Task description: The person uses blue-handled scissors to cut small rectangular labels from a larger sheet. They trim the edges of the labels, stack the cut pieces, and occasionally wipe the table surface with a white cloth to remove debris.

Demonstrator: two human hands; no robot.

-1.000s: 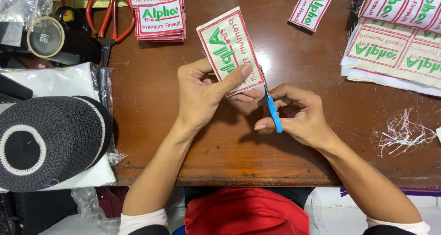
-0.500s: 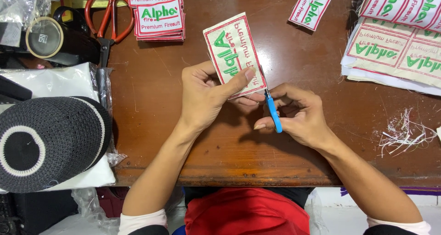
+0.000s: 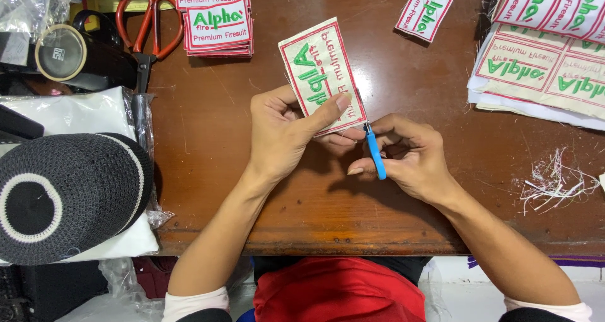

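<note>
- The right hand point(image 3: 409, 155) was closed around a small blue-handled thread snipper point(image 3: 375, 153), its tip set against the lower right edge of the embroidered patch point(image 3: 322, 76).
- The left hand point(image 3: 283, 130) was clamped on that patch, thumb across the front and fingers behind, holding it tilted just above the brown wooden table point(image 3: 283, 221), near its middle.
- The patch was cream with a red border and green lettering, turned sideways to the person.
- By the look of it, the step in hand was trimming loose threads or excess backing along the patch's edge.
- The next cut seemed to call for a steady pinch, the blades kept outside the red border, and the patch turned to present a fresh edge.
- A stack of finished patches point(image 3: 217, 23) lay well beyond the left hand, with red-handled scissors point(image 3: 146, 29) just beside it.
- Uncut patch sheets point(image 3: 542, 70) sat at the far right, and a heap of white thread clippings point(image 3: 554, 180) lay near the right forearm.
- A black knitted cap point(image 3: 63, 196) rested at the left.
</note>
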